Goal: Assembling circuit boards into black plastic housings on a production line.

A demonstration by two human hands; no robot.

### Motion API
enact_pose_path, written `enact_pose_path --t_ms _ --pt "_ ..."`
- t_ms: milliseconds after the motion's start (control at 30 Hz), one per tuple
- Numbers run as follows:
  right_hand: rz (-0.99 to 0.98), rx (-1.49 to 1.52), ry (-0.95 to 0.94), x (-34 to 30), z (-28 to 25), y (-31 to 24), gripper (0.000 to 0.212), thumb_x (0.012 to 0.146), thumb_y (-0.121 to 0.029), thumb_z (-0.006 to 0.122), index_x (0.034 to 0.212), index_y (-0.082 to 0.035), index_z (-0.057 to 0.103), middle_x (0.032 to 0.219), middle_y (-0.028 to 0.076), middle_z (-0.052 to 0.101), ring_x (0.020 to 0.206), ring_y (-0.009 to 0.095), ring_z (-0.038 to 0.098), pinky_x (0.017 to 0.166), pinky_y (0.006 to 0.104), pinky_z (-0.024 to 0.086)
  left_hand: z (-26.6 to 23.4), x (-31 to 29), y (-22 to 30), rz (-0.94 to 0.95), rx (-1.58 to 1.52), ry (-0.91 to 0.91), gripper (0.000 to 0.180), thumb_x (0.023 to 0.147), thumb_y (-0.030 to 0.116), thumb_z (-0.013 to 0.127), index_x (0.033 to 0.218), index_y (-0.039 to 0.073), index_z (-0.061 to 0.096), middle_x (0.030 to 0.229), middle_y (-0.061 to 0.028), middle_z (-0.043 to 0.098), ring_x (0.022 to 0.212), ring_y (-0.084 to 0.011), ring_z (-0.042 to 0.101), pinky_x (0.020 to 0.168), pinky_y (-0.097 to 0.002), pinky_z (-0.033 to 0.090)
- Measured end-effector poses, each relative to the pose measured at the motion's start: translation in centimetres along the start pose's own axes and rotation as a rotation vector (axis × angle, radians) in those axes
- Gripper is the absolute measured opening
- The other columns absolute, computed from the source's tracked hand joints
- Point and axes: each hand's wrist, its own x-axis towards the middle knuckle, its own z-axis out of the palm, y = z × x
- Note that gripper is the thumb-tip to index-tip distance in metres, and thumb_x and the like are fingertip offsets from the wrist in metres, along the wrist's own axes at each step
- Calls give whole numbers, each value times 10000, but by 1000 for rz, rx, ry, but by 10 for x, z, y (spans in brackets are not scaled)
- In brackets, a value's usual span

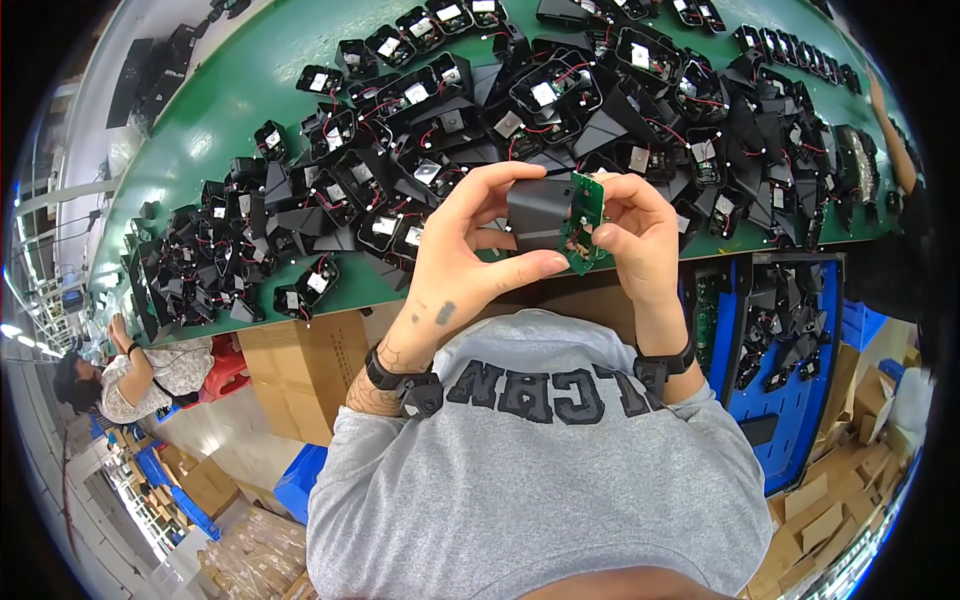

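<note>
Above the near edge of the green table, my left hand [470, 235] grips a black plastic housing [537, 213], thumb below and fingers behind it. A green circuit board [588, 215] stands on edge at the housing's right side, pinched between the thumb and fingers of my right hand [640, 235]. Board and housing are right beside each other; whether the board is partly inside, I cannot tell. Small parts and wires show on the board's lower half. Each of my wrists wears a black band with a small device.
Black housings with boards and red wires [545, 95] are heaped across the green table [225, 90]. A blue rack [775, 430] with more housings stands at the right, near cardboard boxes [830, 520]. A large carton [300, 375] and a seated person [150, 375] are at the left.
</note>
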Motion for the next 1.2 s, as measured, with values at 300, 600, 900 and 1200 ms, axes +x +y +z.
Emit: enact_pose_path --t_ms 300,600,900,1200 --pt "-46 -11 68 1 -1 1 259 753 45 696 1000 30 618 1090 133 600 952 202 626 809 308 537 3 5 0 26 45 -19 644 669 108 841 1230 60 526 1125 -65 602 1033 -165 610 826 -311 542" --pt "-152 -261 39 -9 -4 5 273 723 20 688 989 38 626 1100 128 564 938 194 618 774 265 499 4 3 -7 2 -24 5 661 673 97 843 1244 68 511 1127 -66 594 1039 -169 602 808 -301 539" --pt "-24 -30 78 -10 -6 9 359 815 -268 732 1022 -3 606 1067 104 590 895 191 634 711 275 522 8 5 -6 19 -130 39 686 678 80 835 1261 32 477 1123 -78 580 1055 -171 597 822 -299 556" --pt "-21 -12 122 -10 -3 10 421 815 -310 747 1045 -2 577 1023 79 619 935 153 611 819 285 494 10 3 -4 -6 -60 0 660 678 91 837 1244 45 500 1159 -61 554 1074 -168 583 830 -308 558"
